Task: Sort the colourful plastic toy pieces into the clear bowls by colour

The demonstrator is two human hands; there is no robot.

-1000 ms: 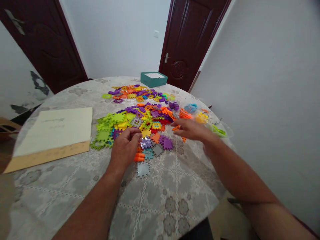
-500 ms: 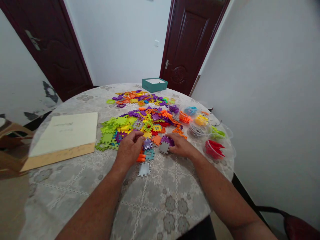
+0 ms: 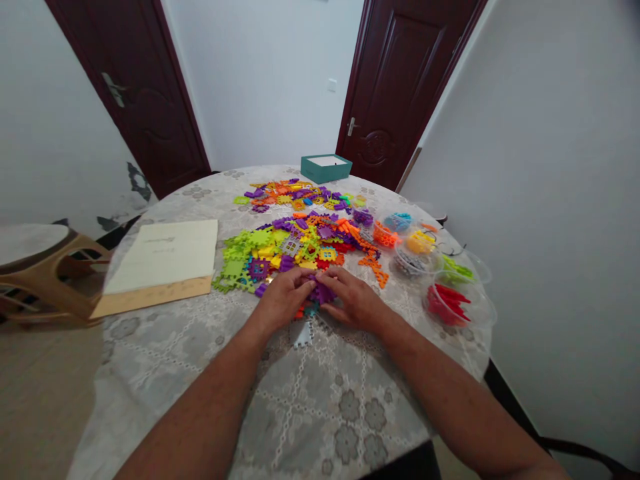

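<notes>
My left hand (image 3: 289, 292) and my right hand (image 3: 350, 297) meet at the near edge of a heap of coloured plastic pieces (image 3: 260, 239). Between them is a purple piece (image 3: 323, 292), with the fingers of both hands closed on it. A grey-white notched tile (image 3: 302, 333) lies on the cloth just below my hands. Teal and orange bits show partly under the fingers. Orange pieces (image 3: 375, 265) lie just beyond my right hand.
Clear tubs of sorted pieces stand at the right, one with red pieces (image 3: 447, 303). A cream board (image 3: 170, 257) lies at the left. Farther back are a second heap (image 3: 290, 195) and a teal box (image 3: 326, 172). A wooden stool (image 3: 65, 273) stands beyond the table's left edge.
My hands have come together, and the purple piece near my right hand is now between them. The view has turned slightly left.
</notes>
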